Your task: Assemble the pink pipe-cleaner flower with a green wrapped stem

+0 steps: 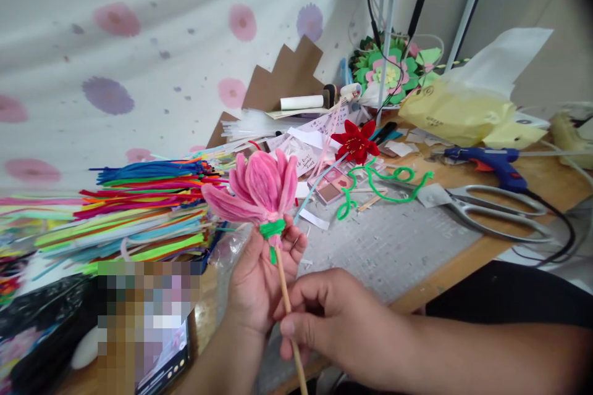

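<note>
A pink pipe-cleaner flower (pixel 269 188) on a thin wooden stick (pixel 283 281) is held up in front of me, tilted slightly. Green pipe cleaner (pixel 272 228) wraps the base of its petals, with a short green end hanging down. Behind the flower's base, my left hand (pixel 259 284) supports it, palm up with the fingers curled around. My right hand (pixel 333 315) pinches the stick lower down between thumb and fingers. Curled green pipe cleaner (pixel 384 188) lies on the grey cutting mat (pixel 370 253) beyond my hands.
Bundles of coloured pipe cleaners (pixel 139 210) lie left. A red flower (pixel 356 142), large scissors (pixel 498 210) and a blue glue gun (pixel 495 160) sit at the right and back. A yellow bag (pixel 458 111) stands behind them. At the lower left is a phone (pixel 173 352), partly blurred.
</note>
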Demonstrator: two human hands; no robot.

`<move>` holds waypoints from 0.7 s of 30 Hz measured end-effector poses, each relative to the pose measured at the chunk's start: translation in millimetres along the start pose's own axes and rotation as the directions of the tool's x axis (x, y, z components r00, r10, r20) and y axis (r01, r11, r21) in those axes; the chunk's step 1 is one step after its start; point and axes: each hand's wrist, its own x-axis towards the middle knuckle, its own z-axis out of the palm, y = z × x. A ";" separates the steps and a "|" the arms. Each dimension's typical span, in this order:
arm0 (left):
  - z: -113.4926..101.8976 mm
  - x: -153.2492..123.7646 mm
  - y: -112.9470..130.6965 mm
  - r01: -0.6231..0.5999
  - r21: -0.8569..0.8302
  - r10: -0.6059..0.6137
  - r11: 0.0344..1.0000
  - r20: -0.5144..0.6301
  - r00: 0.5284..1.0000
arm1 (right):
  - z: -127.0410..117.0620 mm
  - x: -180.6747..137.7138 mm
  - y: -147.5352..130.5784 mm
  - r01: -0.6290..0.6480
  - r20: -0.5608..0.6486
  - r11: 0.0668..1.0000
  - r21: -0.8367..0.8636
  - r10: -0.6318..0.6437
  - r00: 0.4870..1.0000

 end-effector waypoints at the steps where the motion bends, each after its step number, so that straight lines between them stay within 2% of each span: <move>1: 0.3 0.0 -0.1 0.004 0.002 -0.004 1.000 0.003 1.000 | -0.6 0.2 -0.1 0.005 -0.005 1.000 -0.005 -0.005 1.000; 7: 1.2 1.5 -2.1 -0.020 0.062 0.020 0.998 0.005 1.000 | -6.9 0.0 0.2 0.023 -0.056 0.994 -0.111 -0.029 0.998; 14: 0.6 1.0 -0.3 -0.025 0.088 0.030 0.996 -0.067 0.997 | -10.4 0.4 2.6 0.062 -0.052 0.981 -0.183 -0.073 0.996; 21: -0.2 0.9 1.4 -0.079 0.128 0.096 0.989 -0.133 0.986 | -14.2 2.3 6.4 0.062 -0.052 0.973 -0.224 -0.075 0.996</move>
